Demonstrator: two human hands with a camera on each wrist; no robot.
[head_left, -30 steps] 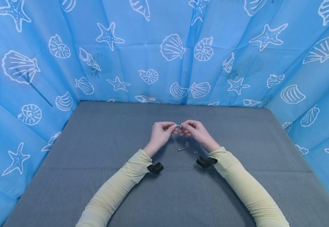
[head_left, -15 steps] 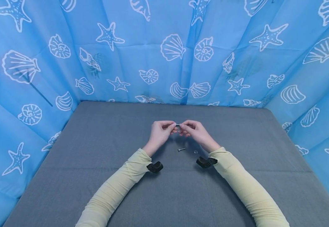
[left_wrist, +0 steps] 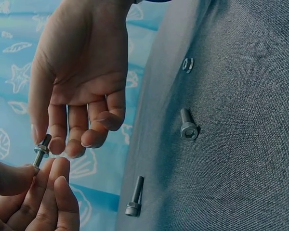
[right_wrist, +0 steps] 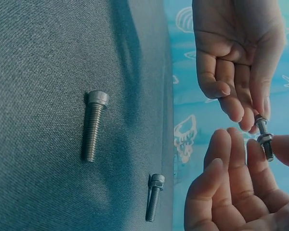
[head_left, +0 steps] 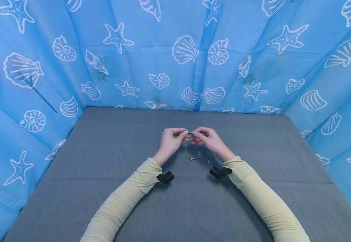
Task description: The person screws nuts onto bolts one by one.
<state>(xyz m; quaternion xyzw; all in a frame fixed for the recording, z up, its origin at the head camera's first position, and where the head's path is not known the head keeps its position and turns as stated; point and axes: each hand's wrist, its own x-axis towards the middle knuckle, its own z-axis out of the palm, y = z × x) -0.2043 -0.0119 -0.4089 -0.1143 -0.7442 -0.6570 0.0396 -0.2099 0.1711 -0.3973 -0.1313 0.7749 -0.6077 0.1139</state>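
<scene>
My left hand (head_left: 170,143) pinches the head end of a small metal bolt (left_wrist: 39,160) between thumb and fingertips. A hex nut (right_wrist: 265,139) sits partway along its thread, and the threaded tip sticks out beyond. With thumb and index finger, my right hand (head_left: 208,139) pinches at this nut from the other side. The hands meet in the air over the grey table (head_left: 127,201). Below them lies a loose socket-head bolt (head_left: 194,159), its head toward the left. To the right of it is a loose nut (head_left: 209,161).
Another bolt (right_wrist: 154,197) lies farther back on the cloth, with a nut-like ring close under its head; the hands hide it in the head view. A blue curtain (head_left: 160,53) with white shells and starfish rises behind the table. Black wrist mounts (head_left: 165,177) hang under the sleeves.
Both hands have risen very slightly. The right fingertips have come a touch closer to the left ones along the bolt. The loose bolt and nut still lie on the table.
</scene>
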